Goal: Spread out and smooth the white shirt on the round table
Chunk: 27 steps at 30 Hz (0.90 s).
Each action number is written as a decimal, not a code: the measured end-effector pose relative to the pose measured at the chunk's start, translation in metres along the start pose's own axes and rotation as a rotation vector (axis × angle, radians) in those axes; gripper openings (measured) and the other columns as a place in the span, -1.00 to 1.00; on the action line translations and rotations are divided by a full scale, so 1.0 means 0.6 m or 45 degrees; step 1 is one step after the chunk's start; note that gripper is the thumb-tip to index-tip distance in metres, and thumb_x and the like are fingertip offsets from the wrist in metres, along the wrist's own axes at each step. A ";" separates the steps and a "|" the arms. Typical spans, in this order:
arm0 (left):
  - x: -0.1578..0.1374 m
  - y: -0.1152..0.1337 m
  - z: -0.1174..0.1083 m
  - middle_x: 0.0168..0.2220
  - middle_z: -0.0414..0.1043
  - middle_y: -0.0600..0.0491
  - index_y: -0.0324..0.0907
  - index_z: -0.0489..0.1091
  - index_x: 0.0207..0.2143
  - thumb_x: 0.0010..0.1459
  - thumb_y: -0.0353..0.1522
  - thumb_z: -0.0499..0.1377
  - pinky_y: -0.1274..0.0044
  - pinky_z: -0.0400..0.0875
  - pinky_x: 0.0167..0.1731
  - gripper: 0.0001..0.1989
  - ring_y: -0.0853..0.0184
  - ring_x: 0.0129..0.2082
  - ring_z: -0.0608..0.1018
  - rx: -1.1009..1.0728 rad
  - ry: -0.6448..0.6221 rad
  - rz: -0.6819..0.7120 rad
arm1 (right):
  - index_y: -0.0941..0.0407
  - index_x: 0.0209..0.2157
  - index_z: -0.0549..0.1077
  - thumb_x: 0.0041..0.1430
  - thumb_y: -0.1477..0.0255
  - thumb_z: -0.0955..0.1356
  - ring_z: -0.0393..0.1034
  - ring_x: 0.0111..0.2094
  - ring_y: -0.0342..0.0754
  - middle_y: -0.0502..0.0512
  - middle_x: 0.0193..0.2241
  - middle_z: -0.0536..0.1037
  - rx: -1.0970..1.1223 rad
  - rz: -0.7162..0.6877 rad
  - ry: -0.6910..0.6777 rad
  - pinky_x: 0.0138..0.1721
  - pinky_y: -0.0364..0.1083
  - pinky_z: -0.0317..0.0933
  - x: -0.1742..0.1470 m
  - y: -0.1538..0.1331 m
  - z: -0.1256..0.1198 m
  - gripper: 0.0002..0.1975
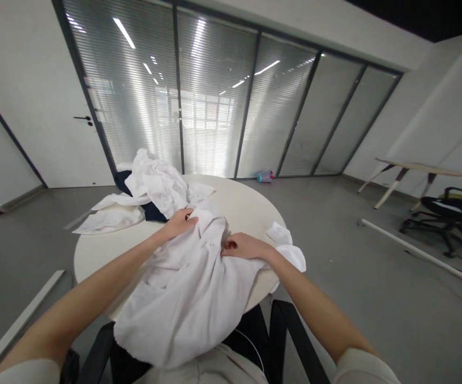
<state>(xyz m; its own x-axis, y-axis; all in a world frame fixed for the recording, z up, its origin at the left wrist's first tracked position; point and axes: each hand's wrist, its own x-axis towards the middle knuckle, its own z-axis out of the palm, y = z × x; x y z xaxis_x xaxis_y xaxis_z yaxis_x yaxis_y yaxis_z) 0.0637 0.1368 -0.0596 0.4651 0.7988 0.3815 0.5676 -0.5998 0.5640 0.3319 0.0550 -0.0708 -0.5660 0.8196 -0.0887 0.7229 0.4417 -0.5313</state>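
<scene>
A white button-up shirt lies across the near side of the round table and drapes over its edge onto my lap. Small buttons show along its front. My left hand is closed on the upper left of the shirt, thumb and fingers pinching the cloth near the collar area. On the right, my right hand has its fingers curled into the cloth beside the button strip. Folds partly hide the fingertips of both hands. One white sleeve reaches out past my right wrist, over the table's right edge.
A pile of white clothes with dark navy cloth sits at the back left of the round white table. Chair armrests flank me. Farther right stand another table and office chairs. Glass partitions rise behind.
</scene>
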 end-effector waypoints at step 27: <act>-0.039 -0.042 -0.119 0.12 0.46 -0.18 -0.23 0.47 0.03 0.26 0.00 -0.04 0.38 0.45 -0.01 -0.42 0.12 0.07 0.51 0.053 -0.035 -0.051 | 0.08 -0.47 0.31 -0.07 0.64 0.25 0.28 -0.30 -0.02 0.03 -0.40 0.36 -0.123 -0.120 0.729 -0.21 -0.08 0.14 -0.070 0.013 -0.031 -0.83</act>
<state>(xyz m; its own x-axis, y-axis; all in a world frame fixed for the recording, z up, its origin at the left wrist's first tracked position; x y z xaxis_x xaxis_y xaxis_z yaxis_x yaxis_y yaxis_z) -0.0101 0.1362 -0.0303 0.4597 0.8210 0.3386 0.6137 -0.5693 0.5470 0.3686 0.0309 -0.0557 -0.3446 0.8300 0.4386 0.7280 0.5312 -0.4333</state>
